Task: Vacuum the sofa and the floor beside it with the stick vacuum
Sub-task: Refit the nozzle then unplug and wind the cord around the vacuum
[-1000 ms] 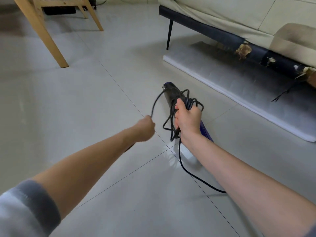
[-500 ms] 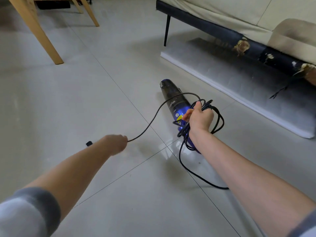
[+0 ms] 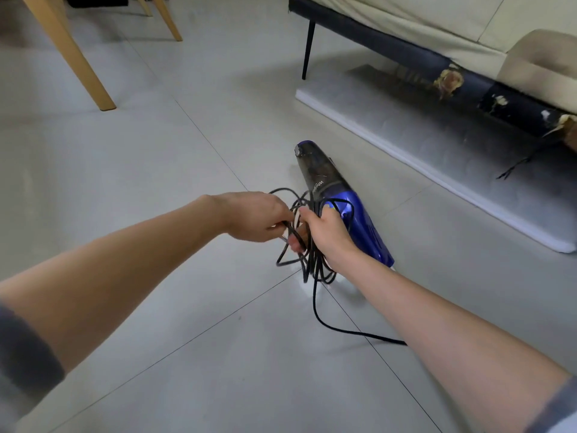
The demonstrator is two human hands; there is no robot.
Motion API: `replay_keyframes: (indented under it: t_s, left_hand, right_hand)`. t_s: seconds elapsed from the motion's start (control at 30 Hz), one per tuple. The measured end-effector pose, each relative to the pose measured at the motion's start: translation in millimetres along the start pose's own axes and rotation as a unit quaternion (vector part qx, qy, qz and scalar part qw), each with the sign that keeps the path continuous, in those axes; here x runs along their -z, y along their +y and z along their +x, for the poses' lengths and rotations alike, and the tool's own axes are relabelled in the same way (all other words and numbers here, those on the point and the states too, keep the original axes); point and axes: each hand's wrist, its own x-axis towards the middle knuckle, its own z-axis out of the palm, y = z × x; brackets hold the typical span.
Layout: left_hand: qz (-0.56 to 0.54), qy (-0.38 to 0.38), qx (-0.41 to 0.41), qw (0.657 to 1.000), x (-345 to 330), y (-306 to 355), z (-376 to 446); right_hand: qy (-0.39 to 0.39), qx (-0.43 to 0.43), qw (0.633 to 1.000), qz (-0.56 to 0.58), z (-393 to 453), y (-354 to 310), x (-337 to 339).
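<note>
Right hand (image 3: 327, 232) curled round a bundle of black cord (image 3: 309, 260) and, it seems, the vacuum's handle, which the hand hides; the blue vacuum (image 3: 340, 201) extends forward of this grip, its dark translucent nose pointing away from the person, above the grey tiled floor (image 3: 156, 170). Left hand (image 3: 259, 217), just left of the right grip and almost touching it, pinches loops of the same cord between curled fingers. Cord loops arch above both grips and hang below them; one strand drops from the bundle, runs right along the floor and passes behind the right forearm. Right of and beyond the grips: a pale flat mat (image 3: 437, 145) on the floor, partly under the sofa (image 3: 421, 29), which has cream cushions, a worn dark front rail and a thin black leg. Far left of the grips: wooden legs (image 3: 78, 57) standing on the tiles.
</note>
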Motion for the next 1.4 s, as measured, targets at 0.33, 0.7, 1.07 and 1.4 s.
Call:
replay_keyframes:
  t_s: [0.33, 0.7, 1.07, 1.4]
  left_hand:
    - [-0.075, 0.052, 0.146, 0.985, -18.0, -24.6, -12.6]
    - [-0.176, -0.063, -0.111, 0.976, -30.9, 109.8, 53.3]
    - [-0.365, -0.225, -0.121, 0.895, -42.3, 239.9, 142.2]
    - [-0.37, -0.255, -0.094, 0.889, -47.5, 269.2, 185.3]
  right_hand:
    - [-0.148, -0.033, 0.985, -0.077, -8.6, 4.4, 20.4]
    - [-0.201, -0.158, 0.958, -0.13, -91.6, 42.7, 108.0]
    - [0.036, -0.223, 0.946, -0.233, -196.6, 123.7, 253.9]
    - [-0.164, -0.34, 0.797, -0.472, -247.4, 200.5, 258.8]
